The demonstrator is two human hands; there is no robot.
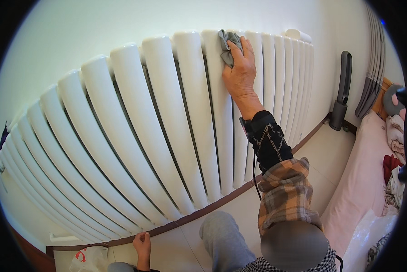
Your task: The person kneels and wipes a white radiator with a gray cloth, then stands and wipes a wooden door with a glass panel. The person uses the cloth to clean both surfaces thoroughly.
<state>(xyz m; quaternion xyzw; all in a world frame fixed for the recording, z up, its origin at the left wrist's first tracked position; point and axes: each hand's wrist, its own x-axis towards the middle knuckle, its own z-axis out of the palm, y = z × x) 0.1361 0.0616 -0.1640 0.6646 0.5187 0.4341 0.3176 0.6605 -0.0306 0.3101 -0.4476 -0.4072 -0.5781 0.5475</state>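
While the right hand [240, 68] presses a grey cloth [228, 45] flat on the radiator [167, 122] top at 12 o'clock | left hand [142, 242] at 6 o'clock, loosely curled, holds nothing, near the floor [326, 154] | plastic bag [87, 258] at 7 o'clock | bed [362, 186] at 4 o'clock.

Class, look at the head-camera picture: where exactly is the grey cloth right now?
The grey cloth is in the upper middle of the head view, pressed under the right hand against the top of the white radiator, near its right end.
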